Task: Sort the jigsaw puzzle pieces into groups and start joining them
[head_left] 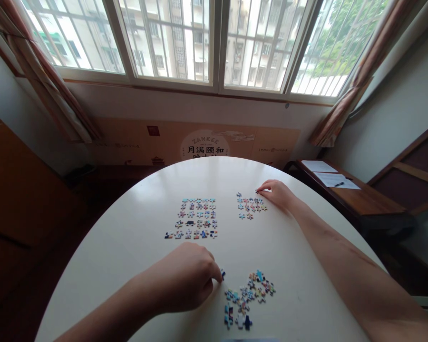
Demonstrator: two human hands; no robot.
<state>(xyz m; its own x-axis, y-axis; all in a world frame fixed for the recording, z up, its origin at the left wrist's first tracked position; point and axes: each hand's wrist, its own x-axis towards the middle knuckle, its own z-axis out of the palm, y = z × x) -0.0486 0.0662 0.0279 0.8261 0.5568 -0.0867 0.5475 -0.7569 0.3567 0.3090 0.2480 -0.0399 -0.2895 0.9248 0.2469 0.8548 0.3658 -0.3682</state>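
1. Nearest us, at five o'clock on the worktop (135, 228) (twelve toward the window (171, 42)), lies a loose heap (248, 294) of jigsaw pieces, some overlapping; we judge them light, stiff and thin, with tabs that could bend.
2. At seven o'clock, our left hand (190, 275) has its index finger at a dark piece (223, 273); we cannot tell whether it grips or merely touches.
3. At eleven o'clock sit spaced rows (199, 214); the smooth surface probably lets pieces slide, so we'd take opposite edges.
4. At one o'clock lies a smaller group (252, 208).
5. Just beyond, our right hand (278, 194) pinches a small piece (257, 191) between thumb and finger.
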